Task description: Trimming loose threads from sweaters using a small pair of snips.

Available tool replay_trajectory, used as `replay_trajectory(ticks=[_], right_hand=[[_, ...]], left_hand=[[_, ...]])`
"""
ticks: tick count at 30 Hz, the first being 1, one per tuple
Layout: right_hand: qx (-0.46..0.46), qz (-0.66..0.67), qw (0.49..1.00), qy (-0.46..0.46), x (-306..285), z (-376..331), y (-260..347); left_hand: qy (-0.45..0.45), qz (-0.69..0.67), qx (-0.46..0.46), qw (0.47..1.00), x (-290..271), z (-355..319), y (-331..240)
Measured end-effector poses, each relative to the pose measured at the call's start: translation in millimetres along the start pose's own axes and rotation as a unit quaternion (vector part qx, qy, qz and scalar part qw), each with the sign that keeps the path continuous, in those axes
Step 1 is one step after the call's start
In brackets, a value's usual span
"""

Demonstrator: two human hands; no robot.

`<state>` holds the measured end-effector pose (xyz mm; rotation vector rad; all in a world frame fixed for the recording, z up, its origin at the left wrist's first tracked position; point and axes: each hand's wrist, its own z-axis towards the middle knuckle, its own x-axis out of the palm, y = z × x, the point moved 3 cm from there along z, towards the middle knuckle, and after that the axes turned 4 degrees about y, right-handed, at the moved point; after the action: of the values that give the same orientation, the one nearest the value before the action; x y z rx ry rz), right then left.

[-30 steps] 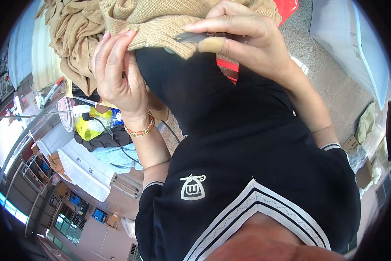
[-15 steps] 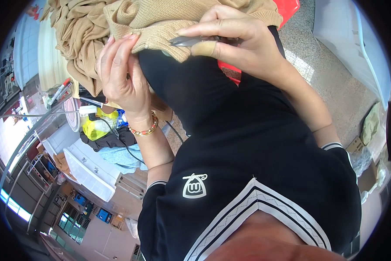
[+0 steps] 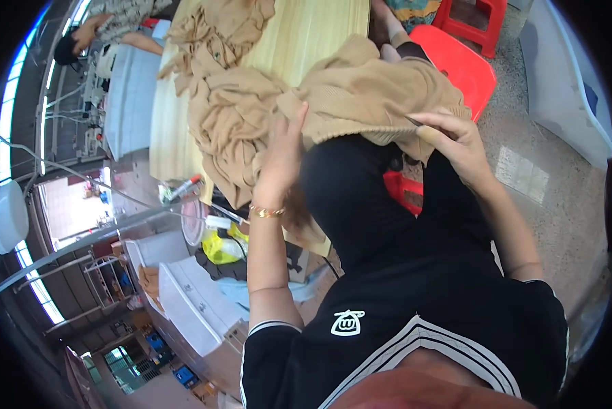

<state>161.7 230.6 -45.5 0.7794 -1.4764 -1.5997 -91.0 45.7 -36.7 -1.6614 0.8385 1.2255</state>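
Note:
A tan knitted garment [image 3: 360, 92] with a ribbed edge lies draped over my knees. At its left end is my left hand [image 3: 282, 160], slightly blurred, with the fold of knit between thumb and fingers. My right hand [image 3: 452, 140] is at the garment's right side, closed around small thread snips [image 3: 413, 121]. Only the dark pointed tip shows past the fingers; the rest of the snips is hidden in the hand. A pile of more tan knitwear [image 3: 231, 116] sits on the wooden table just beyond my left hand.
The pale wooden table [image 3: 313, 34] extends ahead. Red plastic stools [image 3: 466, 71] stand at the right, near a large translucent bin [image 3: 565, 82]. Another person's arm [image 3: 388, 20] reaches in at the far edge; a second person [image 3: 91, 34] bends at far left. White bins [image 3: 197, 300] stand lower left.
My hands have moved apart, the right one with the snips drawing away from the left. The knit edge held up between them now lies spread over my knees. The view has shifted, showing more table.

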Motion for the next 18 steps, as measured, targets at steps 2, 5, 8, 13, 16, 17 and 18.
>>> replay_trajectory(ticks=[2, 5, 8, 13, 16, 17, 18], right_hand=[[0.038, 0.036, 0.997, -0.061, -13.5, -11.3, -20.6], [0.04, 0.064, 0.99, -0.116, -26.2, -30.1, -33.5], [0.082, 0.093, 0.981, -0.15, -40.1, -42.7, -32.8], [0.05, 0.028, 0.979, -0.194, -83.4, -50.9, -51.0], [0.019, 0.048, 0.97, -0.238, -94.5, -53.1, -40.5], [-0.001, 0.044, 0.969, -0.242, -98.1, -53.8, -41.5], [-0.003, 0.046, 0.971, -0.234, -98.4, -52.5, -42.8]], left_hand=[[0.045, 0.067, -0.073, 0.994, 4.6, 27.1, -0.9], [-0.049, 0.009, 0.006, 0.999, -3.3, 47.6, -5.7], [-0.126, -0.173, -0.027, 0.977, -8.4, 59.7, 32.2], [-0.22, -0.465, 0.043, 0.856, -129.4, 74.3, -14.2], [-0.117, -0.481, 0.062, 0.867, -169.4, 72.0, -56.1], [-0.136, -0.49, 0.078, 0.857, -165.4, 66.1, -62.3], [-0.158, -0.496, 0.093, 0.848, -160.5, 57.6, -70.8]])
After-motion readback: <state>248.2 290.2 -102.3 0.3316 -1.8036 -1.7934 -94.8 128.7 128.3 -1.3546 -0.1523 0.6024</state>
